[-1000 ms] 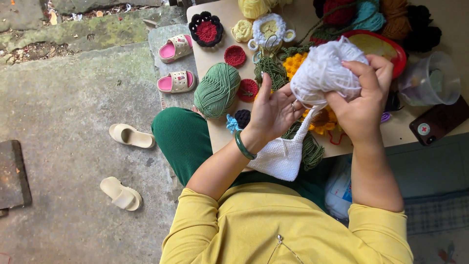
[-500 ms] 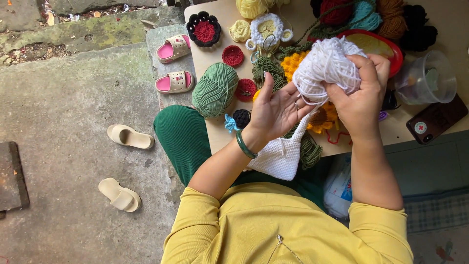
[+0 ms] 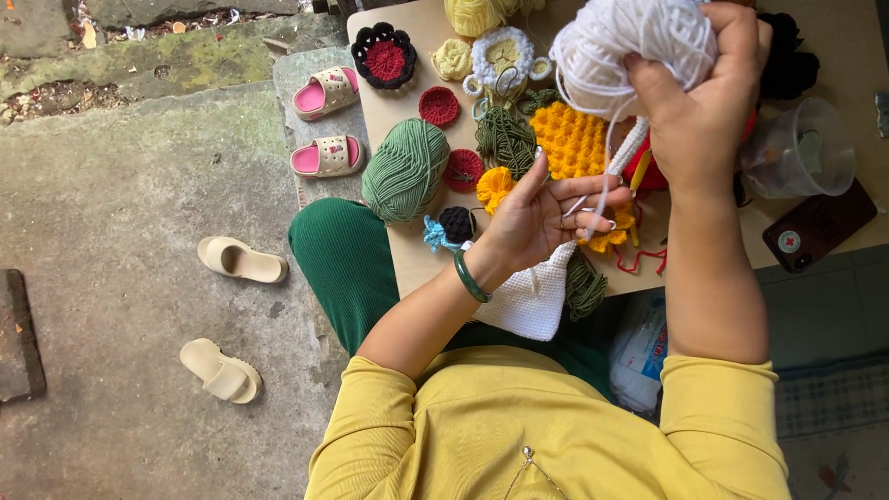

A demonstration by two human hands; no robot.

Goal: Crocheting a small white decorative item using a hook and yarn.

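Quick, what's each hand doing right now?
Left hand: fingers open, white strand running across them.
Right hand: closed around the white yarn ball.

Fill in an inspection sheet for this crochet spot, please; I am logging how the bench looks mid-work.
Surface: pale wooden board, crowded.
Job's things: fluffy white yarn ball held up; white strand runs down to a white crocheted fabric piece.
Clutter: green yarn skein, yellow crocheted square, red crocheted rounds, clear plastic cup, dark phone.
Grippers: right hand grips the ball; left hand, fingers spread, touches the strand.
Cables: nothing seen.
Surroundings: concrete floor, pink slippers, beige slippers.
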